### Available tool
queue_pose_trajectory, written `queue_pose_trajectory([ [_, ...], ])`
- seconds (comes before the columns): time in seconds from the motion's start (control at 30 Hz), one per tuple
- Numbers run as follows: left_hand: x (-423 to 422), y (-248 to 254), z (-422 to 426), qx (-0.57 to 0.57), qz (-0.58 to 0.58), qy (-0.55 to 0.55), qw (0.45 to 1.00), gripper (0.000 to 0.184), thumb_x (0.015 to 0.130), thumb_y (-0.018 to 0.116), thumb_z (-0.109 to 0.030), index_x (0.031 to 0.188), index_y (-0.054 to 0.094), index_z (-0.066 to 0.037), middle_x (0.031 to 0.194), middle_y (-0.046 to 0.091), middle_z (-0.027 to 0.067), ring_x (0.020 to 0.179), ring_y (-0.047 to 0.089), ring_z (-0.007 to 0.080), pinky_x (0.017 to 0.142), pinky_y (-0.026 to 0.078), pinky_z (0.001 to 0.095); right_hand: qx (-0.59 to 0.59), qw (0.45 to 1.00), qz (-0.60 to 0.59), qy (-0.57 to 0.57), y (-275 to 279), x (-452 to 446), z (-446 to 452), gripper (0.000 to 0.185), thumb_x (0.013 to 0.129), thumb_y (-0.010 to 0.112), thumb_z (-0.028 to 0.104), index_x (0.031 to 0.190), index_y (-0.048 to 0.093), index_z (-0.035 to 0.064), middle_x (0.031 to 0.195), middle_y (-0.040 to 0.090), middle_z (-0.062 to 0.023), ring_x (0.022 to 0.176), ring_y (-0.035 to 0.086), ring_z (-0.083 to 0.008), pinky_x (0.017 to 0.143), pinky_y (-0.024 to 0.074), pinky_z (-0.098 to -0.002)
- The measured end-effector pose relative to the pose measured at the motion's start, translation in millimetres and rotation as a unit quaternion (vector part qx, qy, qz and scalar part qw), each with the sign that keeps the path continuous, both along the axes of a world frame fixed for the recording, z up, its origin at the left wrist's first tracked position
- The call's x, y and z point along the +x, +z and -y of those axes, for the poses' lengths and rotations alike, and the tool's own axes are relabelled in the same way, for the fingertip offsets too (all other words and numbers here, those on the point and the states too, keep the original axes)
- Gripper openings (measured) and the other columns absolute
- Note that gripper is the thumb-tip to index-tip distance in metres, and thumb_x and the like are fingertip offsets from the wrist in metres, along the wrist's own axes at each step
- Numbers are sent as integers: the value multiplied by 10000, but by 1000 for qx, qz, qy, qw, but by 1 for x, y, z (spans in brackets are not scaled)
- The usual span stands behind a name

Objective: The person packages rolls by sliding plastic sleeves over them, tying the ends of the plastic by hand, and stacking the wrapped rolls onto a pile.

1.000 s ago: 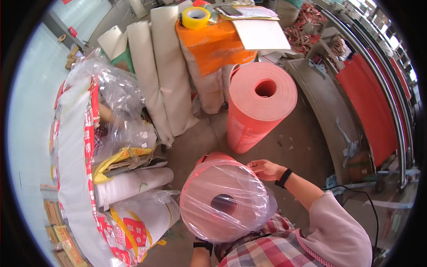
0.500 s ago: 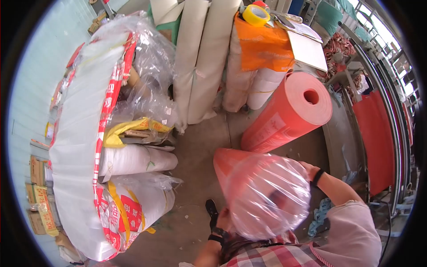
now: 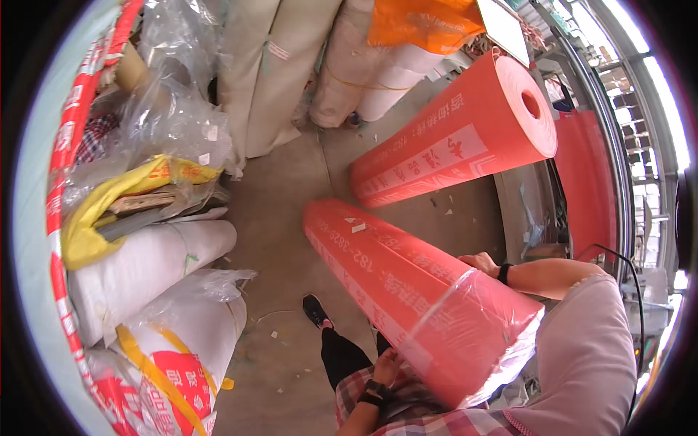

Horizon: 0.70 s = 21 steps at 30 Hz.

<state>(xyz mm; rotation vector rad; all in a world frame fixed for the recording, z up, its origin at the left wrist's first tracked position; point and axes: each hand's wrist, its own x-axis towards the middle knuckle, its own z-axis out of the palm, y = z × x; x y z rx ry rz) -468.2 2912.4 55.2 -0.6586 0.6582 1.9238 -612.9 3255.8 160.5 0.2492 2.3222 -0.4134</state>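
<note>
Film-capped red roll (image 3: pixel 422 291) is flanked, by the plaid shirt (image 3: pixel 352 392), by left hand (image 3: pixel 385 368) and right hand (image 3: pixel 480 263); finger closure can't be told. Steadying step, apparently; even two-sided support is called for. Beyond, second roll (image 3: pixel 443 134) is seen.

Yellow bag (image 3: pixel 93 221), with flat brown pieces (image 3: pixel 145 202) beside its fold. Directly below the bag: a white roll (image 3: pixel 163 254); farther below, a bundle (image 3: pixel 182 363) in clear plastic with yellow straps and red printing. Above the bag: crumpled clear plastic (image 3: pixel 163 102). Above and to the right of the bag: beige rolls (image 3: pixel 283 80); farther in that direction, an orange sack (image 3: pixel 425 22) and a white board (image 3: pixel 507 30). Well apart, to the bag's far right: a red sheet (image 3: pixel 589 189) and, lower, a black cable (image 3: pixel 640 312).
</note>
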Motion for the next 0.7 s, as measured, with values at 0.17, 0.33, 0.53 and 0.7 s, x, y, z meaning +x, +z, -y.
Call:
queue_pose_trajectory([
  [0.17,1,-41,-5,-17,35,-78,996,158,833,539,-26,990,550,-15,931,609,56,826,575,146,776,459,288,8,1000,-8,26,-91,11,-18,298,765,547,303,1022,614,167,797,641,-127,731,627,-269,651,499,-356],
  [0.33,-3,-81,1,-38,-4,-100,994,199,815,569,-92,996,572,-9,970,609,89,871,583,188,773,466,317,-3,996,-11,-84,-130,21,-16,272,776,522,250,1010,622,153,672,610,-122,621,606,-250,577,477,-339],
  [0.53,-196,-44,-32,-428,-506,-121,739,410,827,538,-206,1134,453,52,1138,483,250,1066,459,386,899,375,424,-87,952,-26,-291,-131,43,-11,227,830,492,270,935,645,139,603,572,-105,535,538,-192,506,394,-333],
  [0.7,-260,-94,-121,-368,-583,-422,589,726,847,382,-515,1307,284,39,1373,259,212,1286,223,322,1050,178,436,-84,911,7,-404,-124,29,-5,298,808,534,332,736,642,63,568,553,-105,524,517,-175,503,382,-326],
])
